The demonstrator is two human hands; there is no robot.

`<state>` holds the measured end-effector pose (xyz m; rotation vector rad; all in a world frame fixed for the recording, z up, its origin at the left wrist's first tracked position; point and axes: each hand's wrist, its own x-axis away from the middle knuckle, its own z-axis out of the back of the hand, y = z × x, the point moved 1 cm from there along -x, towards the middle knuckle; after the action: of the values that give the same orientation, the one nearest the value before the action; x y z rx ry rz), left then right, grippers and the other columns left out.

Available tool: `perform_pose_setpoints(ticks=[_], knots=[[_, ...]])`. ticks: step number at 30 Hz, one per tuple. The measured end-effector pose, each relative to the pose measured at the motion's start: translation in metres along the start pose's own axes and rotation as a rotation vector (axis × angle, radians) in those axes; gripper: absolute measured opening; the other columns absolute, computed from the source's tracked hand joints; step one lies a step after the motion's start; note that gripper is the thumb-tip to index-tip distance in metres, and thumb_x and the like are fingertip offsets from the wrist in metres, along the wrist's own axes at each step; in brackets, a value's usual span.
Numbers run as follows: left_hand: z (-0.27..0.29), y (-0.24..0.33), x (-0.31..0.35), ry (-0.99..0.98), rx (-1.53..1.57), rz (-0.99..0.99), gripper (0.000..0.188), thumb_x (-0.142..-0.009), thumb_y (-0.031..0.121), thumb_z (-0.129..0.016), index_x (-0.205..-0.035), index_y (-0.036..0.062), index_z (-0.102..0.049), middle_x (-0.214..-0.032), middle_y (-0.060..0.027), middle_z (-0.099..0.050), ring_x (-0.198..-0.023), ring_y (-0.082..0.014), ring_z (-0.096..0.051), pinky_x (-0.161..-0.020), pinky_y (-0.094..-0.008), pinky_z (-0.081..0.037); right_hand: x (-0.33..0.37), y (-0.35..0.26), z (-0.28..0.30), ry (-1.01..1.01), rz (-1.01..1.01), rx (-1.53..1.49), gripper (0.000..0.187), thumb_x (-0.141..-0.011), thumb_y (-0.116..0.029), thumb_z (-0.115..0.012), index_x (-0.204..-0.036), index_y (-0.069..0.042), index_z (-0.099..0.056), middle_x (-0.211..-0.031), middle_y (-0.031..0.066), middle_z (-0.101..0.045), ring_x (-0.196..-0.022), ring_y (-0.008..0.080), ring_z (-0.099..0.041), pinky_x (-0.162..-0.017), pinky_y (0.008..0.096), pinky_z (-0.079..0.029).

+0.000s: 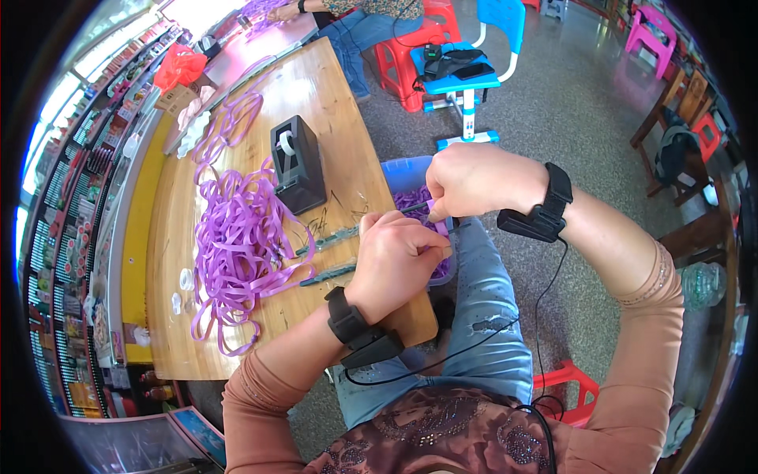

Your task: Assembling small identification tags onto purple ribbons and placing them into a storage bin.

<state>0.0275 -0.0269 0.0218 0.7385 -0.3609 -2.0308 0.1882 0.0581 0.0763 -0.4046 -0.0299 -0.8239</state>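
Both my hands are closed over the table's right edge, close together. My left hand (pixel 399 257) pinches a purple ribbon (pixel 437 227) between thumb and fingers. My right hand (pixel 478 183), a little farther and to the right, grips the same ribbon's upper part, where a thin dark strip also runs to its fingertips. Left of my hands a large tangled pile of purple ribbons (pixel 237 237) lies on the wooden table (pixel 347 103). Between pile and left hand lie dark green strips (pixel 330 274). Beyond them stands a black tape dispenser (pixel 304 174).
Under my hands, a blue bin (pixel 404 172) holding purple ribbons stands beside the table. A blue chair (pixel 458 67) with dark items on it is ahead. Another person (pixel 367 35) sits at the far end near red stools (pixel 403 67). Shelves of goods (pixel 79 189) line the left.
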Motion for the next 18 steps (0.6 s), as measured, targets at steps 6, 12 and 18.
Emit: perform_pose_setpoints(ticks=[6, 12, 18], knots=[[0.0, 0.0, 0.0, 0.009, 0.002, -0.003, 0.006, -0.071, 0.012, -0.077, -0.076, 0.0137, -0.074, -0.065, 0.0002, -0.062, -0.073, -0.0192, -0.058, -0.08, -0.0356, -0.039, 0.004, 0.001, 0.006, 0.01, 0.058, -0.101, 0.026, -0.076, -0.025, -0.071, -0.082, 0.001, -0.071, -0.071, 0.0152, -0.068, -0.069, 0.0277, -0.067, -0.064, 0.0383, -0.051], [-0.001, -0.001, 0.0, 0.025, -0.004, -0.014, 0.006, -0.071, 0.012, -0.077, -0.076, 0.0138, -0.074, -0.065, 0.0002, -0.062, -0.072, -0.0193, -0.058, -0.079, -0.0352, -0.039, 0.003, 0.002, 0.006, -0.007, 0.024, -0.159, 0.027, -0.077, -0.026, -0.072, -0.082, 0.001, -0.071, -0.072, 0.014, -0.068, -0.068, 0.0258, -0.067, -0.064, 0.0369, -0.051], [-0.001, -0.001, 0.0, 0.025, -0.002, -0.013, 0.006, -0.07, 0.012, -0.077, -0.075, 0.0137, -0.074, -0.065, 0.0002, -0.062, -0.072, -0.0194, -0.058, -0.079, -0.0357, -0.039, 0.003, 0.01, -0.001, -0.005, -0.009, -0.101, 0.028, -0.077, -0.029, -0.073, -0.08, -0.001, -0.072, -0.07, 0.0141, -0.067, -0.068, 0.0269, -0.067, -0.064, 0.0382, -0.051]])
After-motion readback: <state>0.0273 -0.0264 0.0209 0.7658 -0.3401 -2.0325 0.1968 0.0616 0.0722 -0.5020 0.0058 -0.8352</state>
